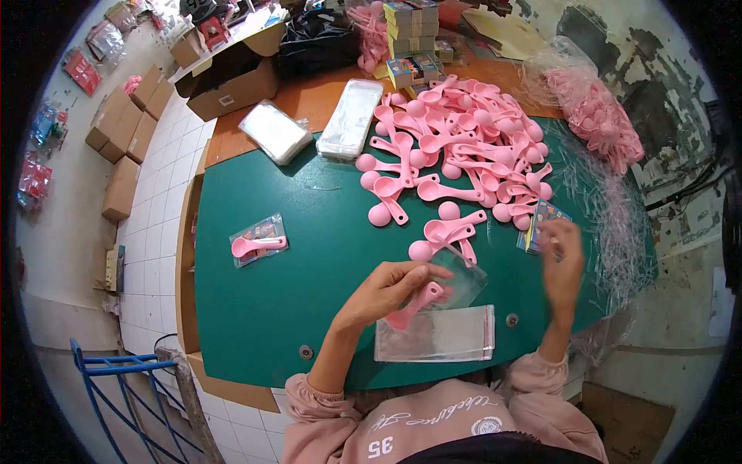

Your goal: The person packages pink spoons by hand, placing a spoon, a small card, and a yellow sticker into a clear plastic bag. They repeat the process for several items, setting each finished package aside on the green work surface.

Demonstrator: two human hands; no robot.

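My left hand (393, 288) is closed round a clear plastic bag (466, 280), with a pink spoon (413, 306) at its fingers, above the stack of clear bags (437, 334). To the right, my right hand (560, 246) is at a small stack of printed cards (546, 216); its fingers are blurred, and whether they grip a card does not show. A large heap of pink spoons (479, 139) lies beyond both hands, with a few loose ones nearer. On the left of the green table (309, 309), a bagged spoon and card (260, 241) lies by itself.
Two bundles of clear bags (349, 120) lie at the table's back left, near an open cardboard box (232, 85). Stacked card bundles (412, 35) stand at the back. A bag of pink spoons (599, 116) and crumpled plastic (618, 240) line the right edge.
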